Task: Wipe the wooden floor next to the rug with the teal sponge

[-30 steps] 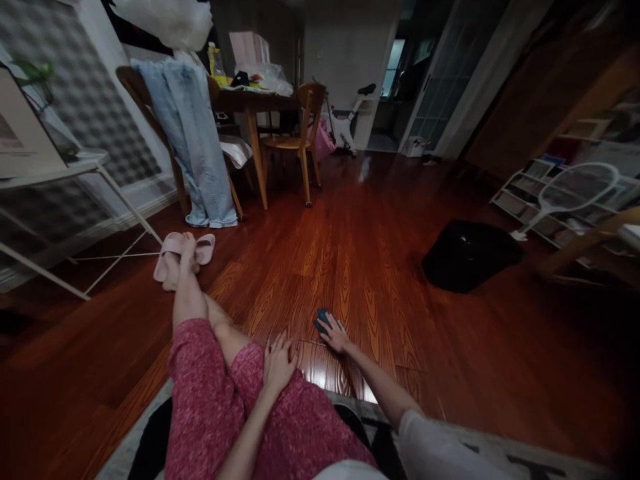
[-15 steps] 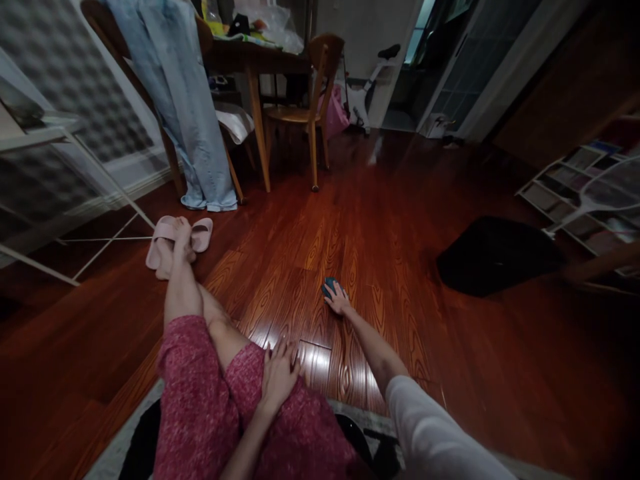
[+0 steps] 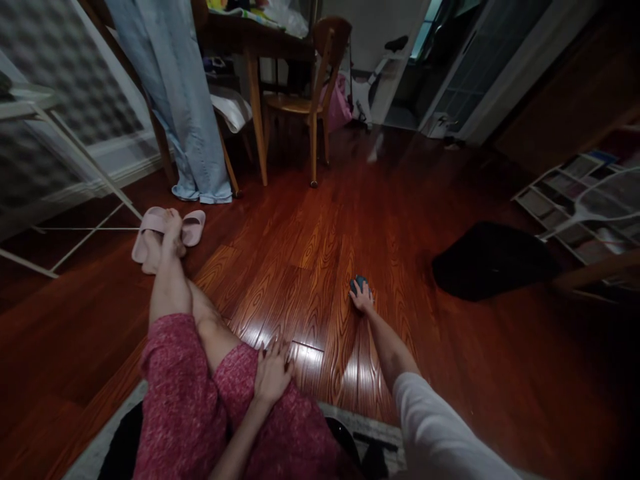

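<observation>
While the left hand point(image 3: 273, 375) lies flat, the right hand's point(image 3: 362, 299) grip holds a teal object point(image 3: 357, 283) on the wooden floor point(image 3: 320, 220).

A home's living-dining room: glossy wooden floor point(image 3: 310, 220), dining table point(image 3: 250, 40) with wooden chair point(image 3: 310, 80), jeans point(image 3: 180, 100) draped nearby, pink slippers point(image 3: 150, 233) and exercise bike point(image 3: 380, 67) behind.

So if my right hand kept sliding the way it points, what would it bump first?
The right hand rests on a small teal object. Past it lies bare wooden floor, then probably the wooden chair's leg, though depth is unclear.
</observation>
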Tool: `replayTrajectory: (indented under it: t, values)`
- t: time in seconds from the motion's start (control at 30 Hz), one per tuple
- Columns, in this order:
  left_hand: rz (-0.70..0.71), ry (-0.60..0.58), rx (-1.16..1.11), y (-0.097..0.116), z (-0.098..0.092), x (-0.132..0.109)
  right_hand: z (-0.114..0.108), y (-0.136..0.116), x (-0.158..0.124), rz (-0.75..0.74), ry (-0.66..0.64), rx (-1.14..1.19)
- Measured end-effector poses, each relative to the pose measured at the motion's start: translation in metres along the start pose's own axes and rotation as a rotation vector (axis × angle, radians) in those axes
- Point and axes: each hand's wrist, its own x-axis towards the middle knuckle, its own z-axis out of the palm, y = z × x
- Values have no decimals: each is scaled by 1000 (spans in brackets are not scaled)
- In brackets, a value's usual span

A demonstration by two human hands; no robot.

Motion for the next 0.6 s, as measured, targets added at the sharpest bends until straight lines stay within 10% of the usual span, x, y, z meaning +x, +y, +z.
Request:
replayTrajectory:
  t: [0.27, 0.6]
  values:
    - [-3, 19, 5, -1, 5, 5, 27, 33, -93, -100, 53, -10]
    - [-3, 25, 52, -1, -9, 0, 124, 26, -263, -318, 92, 63]
